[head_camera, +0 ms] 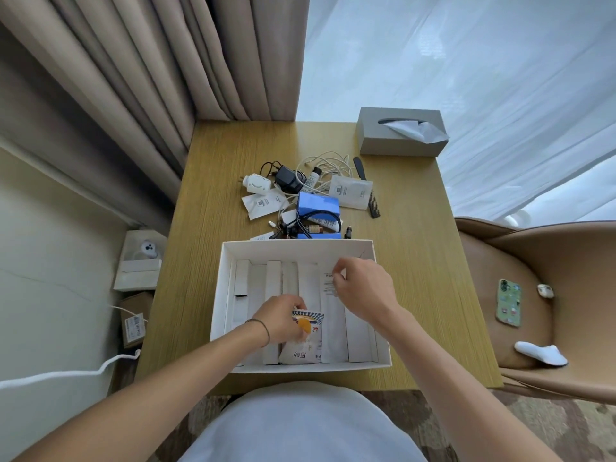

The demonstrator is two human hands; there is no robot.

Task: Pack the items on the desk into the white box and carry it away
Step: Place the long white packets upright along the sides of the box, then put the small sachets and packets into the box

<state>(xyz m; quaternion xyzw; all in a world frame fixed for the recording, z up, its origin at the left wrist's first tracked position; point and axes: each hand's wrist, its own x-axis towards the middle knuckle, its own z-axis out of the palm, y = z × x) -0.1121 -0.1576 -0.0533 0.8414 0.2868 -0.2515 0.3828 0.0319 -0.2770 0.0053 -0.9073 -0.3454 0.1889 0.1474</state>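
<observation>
The white box (216, 315) sits open on the near half of the wooden desk (206, 208), with white card dividers and a white sachet inside. My left hand (280, 320) is down in the box, shut on a small printed packet (308, 320) with blue and orange marks. Over the box's right side, my right hand (361, 288) has its fingers pinched with nothing visible in them. Behind the box lies a heap: a blue box (318, 205), black charger (286, 181), white plug (256, 185), white cables (328, 163), sachets (350, 193), a small tube (311, 180) and a black comb (366, 186).
A grey tissue box (400, 135) stands at the desk's far right corner. A tan chair (546, 305) on the right holds a green phone (509, 301) and white socks (540, 353). Curtains hang behind the desk. Cardboard boxes (138, 278) sit on the floor at left.
</observation>
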